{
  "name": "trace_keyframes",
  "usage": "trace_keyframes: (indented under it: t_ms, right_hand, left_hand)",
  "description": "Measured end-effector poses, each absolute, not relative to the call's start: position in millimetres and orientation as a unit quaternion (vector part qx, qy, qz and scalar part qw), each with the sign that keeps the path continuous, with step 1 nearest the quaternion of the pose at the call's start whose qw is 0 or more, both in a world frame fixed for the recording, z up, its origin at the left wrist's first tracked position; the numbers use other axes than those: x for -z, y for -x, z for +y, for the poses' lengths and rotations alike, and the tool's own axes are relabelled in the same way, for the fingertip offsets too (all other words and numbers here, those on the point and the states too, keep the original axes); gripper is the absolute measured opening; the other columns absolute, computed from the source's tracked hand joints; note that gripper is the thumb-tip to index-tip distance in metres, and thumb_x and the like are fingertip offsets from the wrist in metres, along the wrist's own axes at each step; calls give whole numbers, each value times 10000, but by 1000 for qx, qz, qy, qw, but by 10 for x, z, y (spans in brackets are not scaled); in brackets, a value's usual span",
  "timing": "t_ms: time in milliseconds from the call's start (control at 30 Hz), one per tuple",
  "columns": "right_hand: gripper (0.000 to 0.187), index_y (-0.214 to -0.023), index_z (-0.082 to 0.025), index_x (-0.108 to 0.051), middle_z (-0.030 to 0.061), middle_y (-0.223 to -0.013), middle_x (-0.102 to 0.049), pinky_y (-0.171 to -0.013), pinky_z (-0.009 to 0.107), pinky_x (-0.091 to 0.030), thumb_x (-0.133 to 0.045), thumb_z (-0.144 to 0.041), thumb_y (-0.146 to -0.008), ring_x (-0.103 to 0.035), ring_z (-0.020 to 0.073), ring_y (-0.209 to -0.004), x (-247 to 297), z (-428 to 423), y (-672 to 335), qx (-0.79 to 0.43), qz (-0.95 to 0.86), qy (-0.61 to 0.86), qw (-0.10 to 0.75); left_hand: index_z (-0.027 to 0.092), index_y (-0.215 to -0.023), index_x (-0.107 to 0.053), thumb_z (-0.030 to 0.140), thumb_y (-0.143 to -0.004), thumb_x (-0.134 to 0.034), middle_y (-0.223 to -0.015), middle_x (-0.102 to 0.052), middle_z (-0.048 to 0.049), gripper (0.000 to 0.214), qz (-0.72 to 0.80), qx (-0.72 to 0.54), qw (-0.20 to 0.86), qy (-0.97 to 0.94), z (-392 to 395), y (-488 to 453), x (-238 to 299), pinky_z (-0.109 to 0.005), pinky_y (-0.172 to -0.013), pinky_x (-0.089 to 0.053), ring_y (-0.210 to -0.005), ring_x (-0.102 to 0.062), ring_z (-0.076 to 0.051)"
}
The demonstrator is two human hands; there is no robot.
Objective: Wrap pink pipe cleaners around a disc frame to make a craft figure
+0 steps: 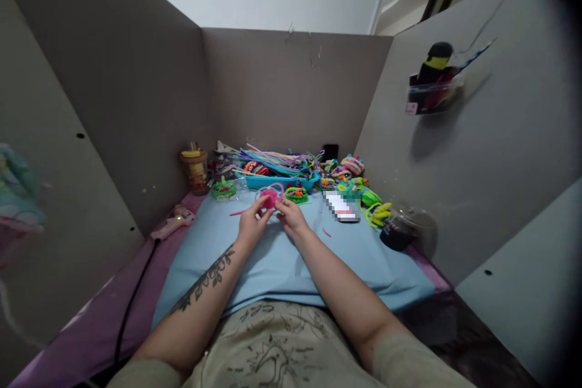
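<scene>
Between both hands, above the blue cloth point(213, 236), is a pink coil of pipe cleaners point(269, 197) with loose strands sticking out to the left and over the top. My left hand point(253, 218) pinches its lower left side. On its right edge, the fingers of my right hand point(291, 217) are closed. A green pipe-cleaner piece point(296, 195) lies just behind my right hand. Beyond the coil stands a blue tray point(277, 182) heaped with long pastel pipe cleaners point(277, 160) and a striped, multicoloured ball point(256, 168).
A pink glue gun point(175, 222) with a black cord lies at left, near a brown cup point(195, 170). Rightward are a phone point(341, 206), colourful pipe-cleaner pieces point(352, 165), yellow strands point(379, 214) and a black container point(398, 233). Grey panels point(295, 85) enclose the table; a clear holder point(430, 99) hangs at right.
</scene>
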State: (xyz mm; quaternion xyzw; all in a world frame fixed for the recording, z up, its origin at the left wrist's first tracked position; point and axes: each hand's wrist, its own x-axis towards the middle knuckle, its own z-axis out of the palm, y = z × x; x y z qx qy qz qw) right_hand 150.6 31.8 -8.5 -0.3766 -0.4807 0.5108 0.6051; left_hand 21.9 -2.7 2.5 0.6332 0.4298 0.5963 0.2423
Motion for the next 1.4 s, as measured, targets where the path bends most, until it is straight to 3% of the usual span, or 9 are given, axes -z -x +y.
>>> trace_keyframes:
  t_ms: [200, 333, 433, 733, 933, 1067, 1233, 1400]
  right_hand:
    - [348, -608, -183, -539, -24, -571, -522, -469, 210, -341, -682, -500, -623, -464, 104, -534, 90, 304, -1499, -513, -497, 389, 582]
    - [256, -814, -191, -597, -9, -675, -561, -500, 221, -382, -615, -406, -677, -500, 127, -604, 89, 362, -1598, -438, -502, 422, 614]
    - [312, -942, -198, -605, -14, -708, -564, -556, 245, -428, -611, -272, -640, -506, 138, -626, 88, 419, -1653, -373, -522, 441, 628]
    - [113, -742, -186, -626, 55, -775, -644, -761, 348, -465, -551, -252, -690, -574, 205, -762, 129, 552, -1756, -251, -557, 488, 623]
    - [277, -904, -181, -635, 19, -724, -649, -636, 290, -484, -570, -225, -638, -587, 178, -665, 167, 578, -1719, -281, -603, 451, 595]
    - [241, -872, -166, -650, 35, -741, -660, -645, 291, -472, -565, -261, -667, -589, 185, -675, 161, 553, -1679, -285, -609, 429, 604]
    - [163, -754, -170, -652, 41, -733, -657, -687, 300, -461, -593, -293, -663, -579, 187, -692, 78, 526, -1696, -277, -580, 423, 639]
    - [255, -863, -170, -612, 63, -830, -643, -705, 307, -461, -515, -389, -773, -571, 180, -758, -105, 431, -1872, -267, -504, 424, 703]
  left_hand:
    - [175, -976, -727, 326, -710, -690, -861, -741, -59, 308, 445, -607, 244, -612, -2, -182, -43, -262, -623, -466, -614, -563, -132]
    - [152, -985, -731, 371, -693, -709, -806, -740, -66, 366, 454, -620, 269, -581, 22, -133, -49, -268, -625, -475, -650, -601, -157]
    - [155, -976, -737, 385, -659, -737, -811, -745, -71, 391, 444, -615, 313, -571, 38, -110, -52, -280, -648, -498, -686, -637, -180]
    - [156, -945, -744, 360, -558, -813, -891, -748, -94, 444, 403, -614, 423, -530, 41, -91, -94, -340, -753, -519, -794, -669, -226]
    - [169, -917, -748, 365, -517, -829, -870, -746, -75, 452, 374, -643, 452, -492, 84, -83, -91, -305, -707, -510, -745, -653, -184]
    - [171, -898, -752, 376, -483, -834, -779, -739, -61, 470, 365, -639, 469, -489, 57, -57, -115, -281, -617, -500, -632, -626, -150]
    - [156, -902, -750, 397, -486, -821, -752, -735, -65, 486, 379, -635, 450, -500, 38, -39, -136, -279, -582, -492, -591, -607, -143]
    - [160, -934, -745, 353, -567, -792, -835, -744, -75, 418, 423, -641, 379, -516, 68, -51, -110, -290, -656, -487, -678, -625, -167]
